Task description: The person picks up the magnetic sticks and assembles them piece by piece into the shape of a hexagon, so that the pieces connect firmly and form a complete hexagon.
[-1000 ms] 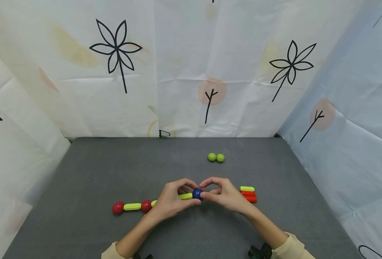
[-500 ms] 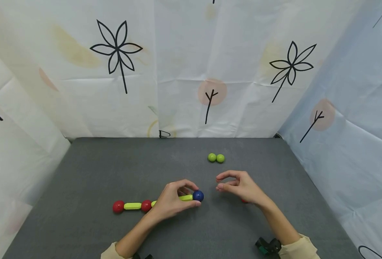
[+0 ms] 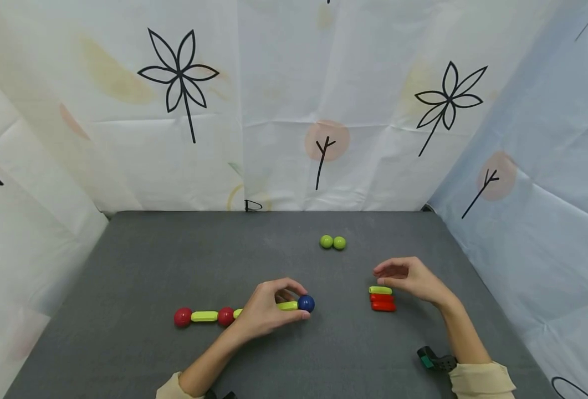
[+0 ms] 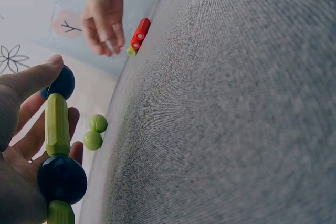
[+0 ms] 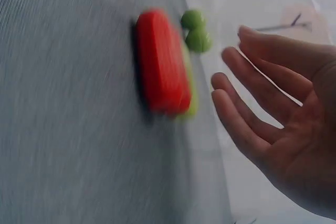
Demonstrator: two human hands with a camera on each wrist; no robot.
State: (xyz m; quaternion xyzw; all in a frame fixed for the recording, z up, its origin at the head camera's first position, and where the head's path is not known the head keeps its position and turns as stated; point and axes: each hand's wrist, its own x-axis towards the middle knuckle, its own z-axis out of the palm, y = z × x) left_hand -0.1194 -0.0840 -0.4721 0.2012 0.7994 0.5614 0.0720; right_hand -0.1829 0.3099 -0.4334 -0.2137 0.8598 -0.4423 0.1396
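A chain of balls and yellow-green rods lies across the dark table. Two red balls (image 3: 183,317) show at its left, joined by a rod (image 3: 204,316). My left hand (image 3: 266,308) grips its right end, thumb on the end blue ball (image 3: 306,303). A second blue ball (image 4: 62,179), covered by that hand in the head view, shows in the left wrist view. My right hand (image 3: 409,279) hovers with nothing in it, fingers relaxed, just behind a yellow-green rod (image 3: 380,290) and two red rods (image 3: 383,306) lying side by side.
Two light-green balls (image 3: 332,243) sit touching each other farther back on the grey tabletop (image 3: 199,249). White and bluish printed cloth (image 3: 284,100) hangs behind the table and along both sides.
My right hand has left the end blue ball and moved right to the loose rods, uncovering them again. The left hand keeps its grip, nearly still.
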